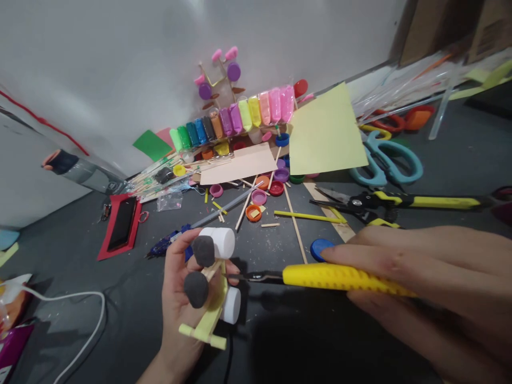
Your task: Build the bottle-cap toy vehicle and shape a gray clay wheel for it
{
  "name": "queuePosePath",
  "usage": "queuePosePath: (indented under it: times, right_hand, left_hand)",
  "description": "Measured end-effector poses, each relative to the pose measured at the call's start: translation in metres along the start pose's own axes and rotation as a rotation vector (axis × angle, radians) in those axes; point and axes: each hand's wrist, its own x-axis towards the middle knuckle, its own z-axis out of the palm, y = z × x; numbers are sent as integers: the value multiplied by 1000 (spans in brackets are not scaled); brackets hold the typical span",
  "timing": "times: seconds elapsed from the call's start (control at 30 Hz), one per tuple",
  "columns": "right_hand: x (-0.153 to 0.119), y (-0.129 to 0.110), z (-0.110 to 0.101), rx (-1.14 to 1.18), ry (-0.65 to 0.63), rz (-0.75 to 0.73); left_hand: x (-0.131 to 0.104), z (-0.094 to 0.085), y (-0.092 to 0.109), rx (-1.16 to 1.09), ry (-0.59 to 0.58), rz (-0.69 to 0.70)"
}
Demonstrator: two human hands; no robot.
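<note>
My left hand (176, 288) is wrapped round a small handmade toy car (216, 304). Its body is pale yellow, with white bottle-cap wheels, dark grey round pieces and a yellow crossbar at the near end. A yellow-handled tool (320, 276) with a thin dark metal tip, perhaps a craft knife, is gripped in my right hand (432, 277). The tip reaches the toy's body near my left fingertips; whether it touches is unclear. A blue bottle cap (321, 249) lies just beyond my right fingers.
Black and yellow pliers (360, 201) and blue-handled scissors (396, 160) lie at the right. Coloured clay packs (236, 117) line the back. Bottle caps, sticks and a yellow straw (304, 215) are scattered mid-table. A phone (122, 224) and a white cable (96, 325) are on the left.
</note>
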Motion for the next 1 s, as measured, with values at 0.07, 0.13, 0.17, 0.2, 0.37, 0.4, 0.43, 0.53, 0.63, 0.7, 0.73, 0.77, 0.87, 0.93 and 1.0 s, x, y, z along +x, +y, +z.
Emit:
queuePosePath:
  times: [0.07, 0.13, 0.17, 0.2, 0.37, 0.4, 0.43, 0.53, 0.63, 0.7, 0.73, 0.77, 0.87, 0.93, 1.0]
  right_hand:
    - [3, -4, 0, 51, -79, -67]
    - [7, -6, 0, 82, -108, -90]
    - [8, -6, 0, 86, -115, -93]
    - [8, -6, 0, 88, -120, -98]
    - [5, 3, 0, 143, -65, -37]
    - [4, 3, 1, 161, -18, 46]
    - [5, 1, 3, 185, 34, 154]
    - [12, -11, 13, 345, 112, 461]
    - [24, -29, 27, 585, 17, 497]
    - [30, -38, 36, 662, -36, 506]
    - [32, -41, 40, 685, -40, 499]
    - [34, -43, 43, 701, -53, 471]
    - [35, -44, 47, 681, -65, 419]
    - [34, -43, 49, 632, -62, 387]
    - [33, -42, 51, 594, -50, 350]
  left_hand:
    - [0, -1, -1, 9, -33, -2]
    - [0, -2, -2, 10, -64, -1]
    - [0, -2, -3, 11, -69, -1]
    - [1, -3, -3, 12, -69, -3]
    - [8, -9, -6, -62, -92, -86]
    - [9, -10, -7, -90, -109, -115]
    - [10, -11, -8, -116, -132, -145]
    - [11, -9, -12, -169, -182, -251]
    - [6, -2, -17, -181, -232, -400]
    - [2, 4, -19, -187, -232, -431]
    - [0, 6, -20, -194, -228, -426]
    - [-2, 9, -21, -199, -229, -419]
    - [-6, 13, -24, -182, -262, -406]
    - [-9, 13, -26, -141, -294, -403]
    - [-10, 12, -28, -113, -313, -398]
